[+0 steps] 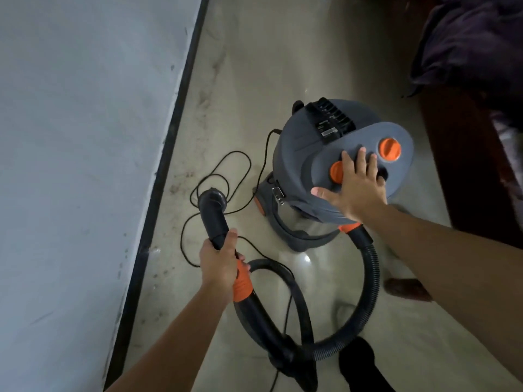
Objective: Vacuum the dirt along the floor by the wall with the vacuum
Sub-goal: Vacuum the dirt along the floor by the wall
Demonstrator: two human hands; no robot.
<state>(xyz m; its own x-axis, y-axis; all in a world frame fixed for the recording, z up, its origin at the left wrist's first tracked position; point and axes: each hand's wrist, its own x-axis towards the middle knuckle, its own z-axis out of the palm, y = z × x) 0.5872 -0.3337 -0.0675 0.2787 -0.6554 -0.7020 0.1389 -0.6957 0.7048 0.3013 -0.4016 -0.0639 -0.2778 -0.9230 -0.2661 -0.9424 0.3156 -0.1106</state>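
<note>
Grey vacuum (294, 154) stands on the floor (283, 66) under the right grip (353, 190), fingers spread flat on its top; the left grip (219, 264) clasps the black hose nozzle (212, 213), near dirt (181, 181) beside the wall (85, 137).

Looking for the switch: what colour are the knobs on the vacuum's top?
Orange, both knobs, against the grey vacuum; head view shows it best.

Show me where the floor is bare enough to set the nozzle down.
Bare floor lies beyond the vacuum, between the baseboard and dark furniture. Crowded: the cord loops beside the nozzle, and the hose rings the near floor.
</note>
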